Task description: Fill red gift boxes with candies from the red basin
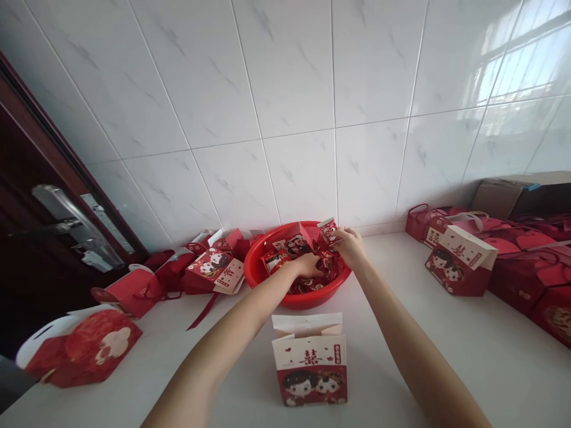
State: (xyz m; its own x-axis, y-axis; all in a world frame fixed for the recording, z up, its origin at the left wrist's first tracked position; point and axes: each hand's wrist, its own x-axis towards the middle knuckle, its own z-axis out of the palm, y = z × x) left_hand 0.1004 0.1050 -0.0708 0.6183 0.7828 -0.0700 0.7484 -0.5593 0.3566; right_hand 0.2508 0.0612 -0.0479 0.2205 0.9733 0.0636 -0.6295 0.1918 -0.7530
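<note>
A red plastic basket full of red-wrapped packets stands against the tiled wall. Over its right rim, my right hand pinches a small red and white packet. My left hand reaches down among the packets inside; its fingertips are partly hidden there, and what they hold, if anything, cannot be made out. Nearer to me, between my forearms, a red and white box with two cartoon faces stands upright, its top flaps raised.
Several red boxes lie left of the basket, with another box at the left edge. On the right are a cartoon box, several red gift boxes and a cardboard carton. A dark door stands left.
</note>
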